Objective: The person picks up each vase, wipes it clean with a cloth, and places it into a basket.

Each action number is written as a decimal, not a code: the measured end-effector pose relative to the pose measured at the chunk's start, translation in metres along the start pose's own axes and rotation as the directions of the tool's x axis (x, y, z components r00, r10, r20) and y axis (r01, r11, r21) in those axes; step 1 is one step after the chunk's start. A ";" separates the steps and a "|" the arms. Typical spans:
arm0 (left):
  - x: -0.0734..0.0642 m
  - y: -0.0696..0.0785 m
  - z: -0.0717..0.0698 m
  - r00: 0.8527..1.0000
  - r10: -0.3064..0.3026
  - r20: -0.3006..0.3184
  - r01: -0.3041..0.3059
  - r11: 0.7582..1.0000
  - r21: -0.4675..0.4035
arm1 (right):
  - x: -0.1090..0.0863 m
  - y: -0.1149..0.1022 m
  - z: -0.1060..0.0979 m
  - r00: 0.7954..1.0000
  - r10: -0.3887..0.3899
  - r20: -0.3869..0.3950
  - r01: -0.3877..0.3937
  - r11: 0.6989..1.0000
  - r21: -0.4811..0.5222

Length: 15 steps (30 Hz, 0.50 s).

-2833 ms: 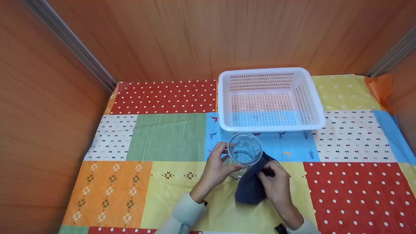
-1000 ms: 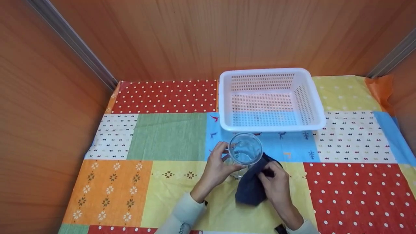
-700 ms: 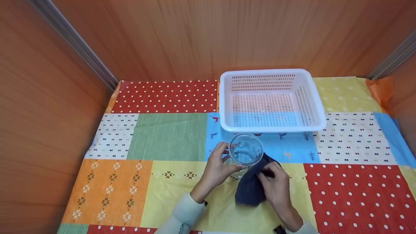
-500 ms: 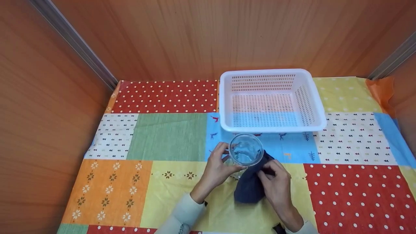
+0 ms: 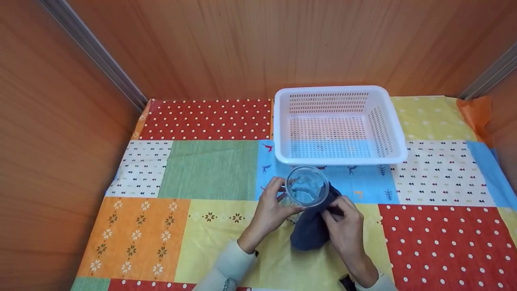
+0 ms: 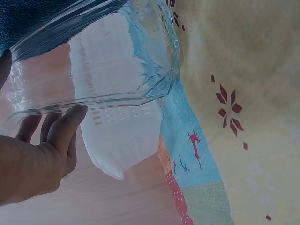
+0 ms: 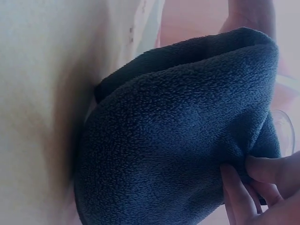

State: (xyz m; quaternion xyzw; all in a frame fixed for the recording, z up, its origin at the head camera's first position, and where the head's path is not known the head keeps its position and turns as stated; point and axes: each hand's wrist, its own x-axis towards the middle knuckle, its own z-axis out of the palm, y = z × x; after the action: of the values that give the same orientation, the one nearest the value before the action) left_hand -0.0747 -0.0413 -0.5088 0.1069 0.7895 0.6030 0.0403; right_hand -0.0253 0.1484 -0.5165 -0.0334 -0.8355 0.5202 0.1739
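- While the left hand [image 5: 272,208] holds the clear glass [image 5: 307,186] with thumb and fingers curled about its side, the right hand [image 5: 345,226] pinches a fold of the dark cloth [image 5: 310,232] between thumb and fingers; neither hand is free.
- Close in, the cloth lies along the right side of the glass, below its rim, and appears to touch it; the rest of it hangs down toward the person in a loose fold.
- Between the two hands, the glass stands roughly upright, mouth up, base toward the table; whether its base touches the patterned tablecloth [image 5: 210,169] I cannot tell.
- As for progress, both things are already in hand and brought together; the wiping looks under way rather than finished, since glass and cloth are not yet parted; whether the surface is dry or clean does not show.
- What is left, by my judgement, is the remainder of that wiping, then letting go of both things.
- Farther out, the white basket [image 5: 343,161] sits just beyond the glass; the glass is outside it; wooden panelling [image 5: 258,48] rises behind.
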 end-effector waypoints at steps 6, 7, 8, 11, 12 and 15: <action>0.000 0.000 0.001 1.000 0.005 -0.011 -0.005 1.000 0.018 | -0.004 0.015 0.004 0.998 -0.059 -0.007 0.060 0.998 0.033; 0.000 0.000 0.001 1.000 0.006 -0.011 -0.006 1.000 0.016 | -0.005 0.018 0.004 0.998 -0.061 -0.003 0.061 0.998 0.027; 0.000 0.000 0.001 1.000 0.006 -0.009 -0.005 1.000 0.014 | -0.006 0.021 0.005 0.998 -0.061 0.001 0.061 0.998 0.018; 0.000 0.000 0.001 1.000 0.002 -0.004 -0.002 1.000 0.006 | -0.007 0.028 0.005 0.999 -0.051 0.021 0.051 0.999 -0.012; 0.000 0.000 0.001 1.000 -0.001 -0.003 0.001 1.000 0.006 | -0.008 0.030 0.005 0.998 -0.048 0.027 0.048 0.999 -0.025; 0.000 -0.001 0.001 1.000 -0.003 0.002 0.003 1.000 0.010 | -0.008 0.034 0.004 0.998 -0.038 0.043 0.040 0.998 -0.054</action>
State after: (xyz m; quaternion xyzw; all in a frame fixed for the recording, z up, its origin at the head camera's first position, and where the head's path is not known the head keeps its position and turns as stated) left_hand -0.0750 -0.0406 -0.5095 0.1066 0.7927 0.5988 0.0415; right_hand -0.0234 0.1585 -0.5499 -0.0111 -0.8534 0.4941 0.1656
